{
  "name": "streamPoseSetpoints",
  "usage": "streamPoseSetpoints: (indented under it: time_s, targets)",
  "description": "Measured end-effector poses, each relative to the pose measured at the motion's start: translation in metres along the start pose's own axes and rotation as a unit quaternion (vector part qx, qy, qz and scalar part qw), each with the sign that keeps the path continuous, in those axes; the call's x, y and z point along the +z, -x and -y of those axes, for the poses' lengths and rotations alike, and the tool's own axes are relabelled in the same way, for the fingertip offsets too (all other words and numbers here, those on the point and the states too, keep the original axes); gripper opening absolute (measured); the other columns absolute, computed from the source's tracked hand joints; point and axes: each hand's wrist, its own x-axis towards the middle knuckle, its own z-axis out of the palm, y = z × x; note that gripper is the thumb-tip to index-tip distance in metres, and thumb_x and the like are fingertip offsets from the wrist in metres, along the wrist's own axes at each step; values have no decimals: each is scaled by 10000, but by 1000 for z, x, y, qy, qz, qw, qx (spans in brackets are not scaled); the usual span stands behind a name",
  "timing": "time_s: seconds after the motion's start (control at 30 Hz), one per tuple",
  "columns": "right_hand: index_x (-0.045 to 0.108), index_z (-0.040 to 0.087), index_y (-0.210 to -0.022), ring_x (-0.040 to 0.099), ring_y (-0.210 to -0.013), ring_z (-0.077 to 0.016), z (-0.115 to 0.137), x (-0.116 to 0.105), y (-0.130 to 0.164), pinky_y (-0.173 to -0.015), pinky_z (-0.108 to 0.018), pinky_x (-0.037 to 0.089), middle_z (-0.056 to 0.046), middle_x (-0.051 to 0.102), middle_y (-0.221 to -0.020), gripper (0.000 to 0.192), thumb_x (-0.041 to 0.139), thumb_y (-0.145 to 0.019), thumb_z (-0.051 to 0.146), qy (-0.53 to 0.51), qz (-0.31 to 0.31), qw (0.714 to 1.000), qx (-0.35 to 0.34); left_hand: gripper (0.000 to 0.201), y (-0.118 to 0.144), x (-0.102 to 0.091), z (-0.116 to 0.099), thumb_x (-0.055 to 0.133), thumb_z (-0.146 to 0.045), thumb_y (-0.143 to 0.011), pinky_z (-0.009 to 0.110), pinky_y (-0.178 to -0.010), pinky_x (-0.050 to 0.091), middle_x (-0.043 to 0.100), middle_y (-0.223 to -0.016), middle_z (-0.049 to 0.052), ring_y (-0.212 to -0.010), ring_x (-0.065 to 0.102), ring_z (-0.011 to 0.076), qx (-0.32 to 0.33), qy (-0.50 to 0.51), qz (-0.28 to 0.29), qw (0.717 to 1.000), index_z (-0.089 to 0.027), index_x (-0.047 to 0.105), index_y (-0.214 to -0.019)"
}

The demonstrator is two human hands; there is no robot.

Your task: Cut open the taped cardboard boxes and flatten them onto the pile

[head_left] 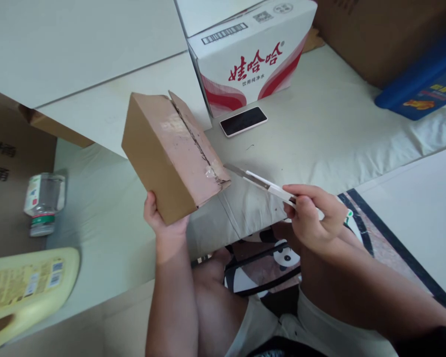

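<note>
A brown cardboard box (159, 153) is tilted in my left hand (167, 220), which grips it at its lower end; the thumb shows on the near side and the other fingers are mostly hidden beneath. A ragged dark seam runs along the box's upper face, with shiny tape bits near the right corner. My right hand (315, 213) is closed around a white utility knife (269, 187). Its blade is out and points left, with the tip close to the box's right corner; whether they touch I cannot tell.
A phone (244, 122) lies on the pale cloth-covered surface (334, 119) before a white and red water carton (252, 64). A blue container (423, 79) stands right. At left are a clear bottle (46, 198) and a yellow jug (33, 287). White boxes (96, 44) stand behind.
</note>
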Motion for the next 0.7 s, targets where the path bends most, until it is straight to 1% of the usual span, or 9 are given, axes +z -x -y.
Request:
streamPoseSetpoints:
  time_s: [0.07, 0.17, 0.23, 0.3, 0.43, 0.5, 0.6, 0.7]
  targets:
    - [791, 231, -1018, 623, -455, -103, 0, 4, -1, -473, -229, 544, 35, 705, -608, 248, 551, -971, 185, 10, 22, 1000, -12, 412, -1, -3, 1, 749, -533, -816, 396, -945, 602, 789, -1149, 35, -1244, 679, 283, -6, 6, -2, 1000, -279, 719, -1139]
    - [771, 210, -1019, 629, -464, -96, 2, 8, -4, -471, -213, 533, 32, 723, -644, 236, 547, -963, 163, 38, 62, 996, -46, 419, -3, -8, 5, 755, -534, -812, 379, -874, 615, 802, -1082, 32, -1046, 748, 256, -8, 26, -11, 1000, -251, 721, -1119]
    - [761, 200, -1023, 644, -490, -96, 4, 9, -5, -487, -203, 533, 34, 716, -642, 235, 544, -957, 139, 53, 71, 994, -64, 413, -4, -11, 7, 766, -530, -812, 365, -860, 613, 806, -1068, 31, -988, 759, 246, -4, 29, -7, 1000, -239, 725, -1103]
    - [756, 196, -1016, 654, -511, -99, 5, 8, -6, -505, -201, 537, 31, 712, -644, 238, 541, -950, 118, 68, 74, 992, -78, 395, -5, -12, 8, 758, -521, -830, 356, -870, 610, 808, -1074, 33, -991, 762, 246, -1, 27, -1, 1000, -237, 730, -1102]
    - [744, 181, -976, 635, -497, -101, 8, 8, -8, -491, -208, 528, 12, 726, -663, 249, 528, -922, 71, 83, 101, 984, -125, 353, -3, -9, 8, 728, -494, -852, 342, -837, 622, 819, -1057, 23, -943, 768, 230, 4, 44, -22, 999, -237, 751, -1092]
    - [735, 171, -974, 628, -492, -105, 9, 10, -8, -476, -213, 521, 9, 719, -651, 248, 518, -920, 62, 84, 113, 980, -139, 342, -1, -7, 8, 717, -481, -856, 332, -814, 629, 823, -1047, 17, -925, 770, 222, 8, 49, -23, 998, -237, 762, -1091]
    - [726, 167, -988, 633, -502, -104, 9, 16, -7, -468, -209, 516, 1, 737, -682, 237, 520, -925, 67, 78, 119, 980, -137, 328, 0, -6, 10, 720, -475, -858, 340, -814, 630, 824, -1033, 17, -923, 775, 231, 24, 39, -2, 999, -246, 772, -1086]
    - [730, 176, -997, 655, -525, -98, 8, 20, -6, -487, -196, 530, -9, 776, -747, 240, 527, -924, 72, 70, 117, 982, -128, 339, -1, -8, 12, 716, -492, -868, 370, -855, 622, 819, -1052, 29, -987, 772, 257, 32, 34, 12, 999, -255, 768, -1105]
